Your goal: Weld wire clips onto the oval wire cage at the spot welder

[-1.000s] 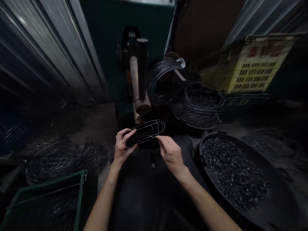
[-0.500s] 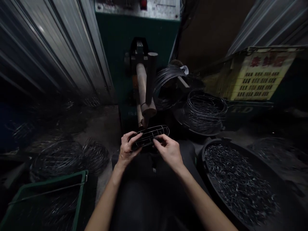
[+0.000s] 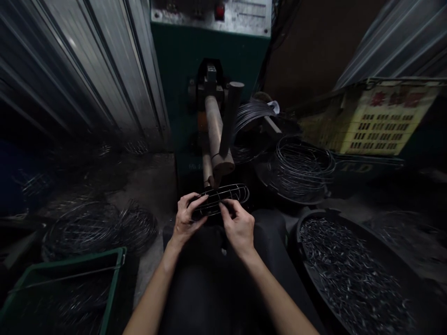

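Note:
A long, rounded wire cage [image 3: 230, 191] lies across both my hands, just under the tips of a welding machine's two metal arms [image 3: 219, 135]. My left hand [image 3: 186, 216] grips its left end, thumb below and fingers over the wires. With thumb and index finger pinched, my right hand [image 3: 238, 225] touches the near side around the middle; whether a small piece is between those fingertips is too dark to make out. The cage's far side sits close to the lower electrode, and I cannot tell whether they touch.
A black tub [image 3: 314, 274] of small metal pieces stands to my right. Behind it are wire rings [image 3: 302, 163] in a basin and a yellow crate [image 3: 380, 121]. On the left are a green crate [image 3: 117, 279] and wire coils [image 3: 84, 228]. The green machine body [image 3: 209, 42] rises ahead.
My right hand has shifted slightly left along the cage, its fingers more tightly pinched. My left hand keeps its grip. The whole view has swung a little to the left.

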The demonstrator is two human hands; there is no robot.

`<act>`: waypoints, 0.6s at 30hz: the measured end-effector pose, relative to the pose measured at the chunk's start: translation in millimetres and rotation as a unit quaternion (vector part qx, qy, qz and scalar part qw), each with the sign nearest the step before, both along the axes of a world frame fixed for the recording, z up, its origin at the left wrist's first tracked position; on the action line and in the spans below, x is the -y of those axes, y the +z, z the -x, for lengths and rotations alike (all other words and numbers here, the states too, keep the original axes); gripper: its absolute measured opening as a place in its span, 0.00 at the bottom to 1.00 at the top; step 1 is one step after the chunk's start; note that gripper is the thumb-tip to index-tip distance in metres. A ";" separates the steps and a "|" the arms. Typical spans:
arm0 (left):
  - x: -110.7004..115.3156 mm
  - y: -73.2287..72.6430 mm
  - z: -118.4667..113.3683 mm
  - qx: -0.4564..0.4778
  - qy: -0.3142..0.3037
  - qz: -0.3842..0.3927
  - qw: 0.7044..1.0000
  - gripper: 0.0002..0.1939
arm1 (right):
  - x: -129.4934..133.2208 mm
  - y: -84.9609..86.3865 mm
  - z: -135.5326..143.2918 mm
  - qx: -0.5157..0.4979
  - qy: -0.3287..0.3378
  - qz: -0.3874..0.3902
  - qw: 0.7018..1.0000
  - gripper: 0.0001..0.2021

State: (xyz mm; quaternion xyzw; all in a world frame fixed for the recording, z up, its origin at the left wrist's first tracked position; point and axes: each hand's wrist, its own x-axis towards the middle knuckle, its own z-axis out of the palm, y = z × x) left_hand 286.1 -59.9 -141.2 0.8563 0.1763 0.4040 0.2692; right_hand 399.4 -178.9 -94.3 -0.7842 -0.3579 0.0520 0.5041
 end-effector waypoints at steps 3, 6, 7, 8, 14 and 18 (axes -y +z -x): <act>0.6 -1.5 -1.2 -0.002 -0.006 0.009 1.000 0.25 | 0.9 -4.2 2.4 0.001 -0.014 -0.004 1.000 0.12; 1.6 -3.4 -2.4 0.007 -0.007 0.018 1.000 0.25 | 1.1 -6.4 4.7 0.010 -0.026 -0.013 1.000 0.11; 1.9 -4.0 -2.6 0.009 -0.005 0.020 1.000 0.25 | 0.7 -6.7 5.2 0.012 -0.026 -0.016 0.999 0.11; 2.0 -4.6 -2.8 0.009 -0.003 0.023 1.000 0.25 | 0.2 -7.1 5.5 0.012 -0.025 -0.019 0.999 0.11; 0.9 -6.5 -4.2 0.016 -0.002 0.028 0.999 0.26 | -2.8 -11.5 4.7 0.010 -0.021 -0.028 0.999 0.10; -0.7 -6.6 -5.2 0.024 -0.003 0.029 0.999 0.26 | -4.4 -14.8 3.1 0.002 -0.011 -0.036 0.999 0.10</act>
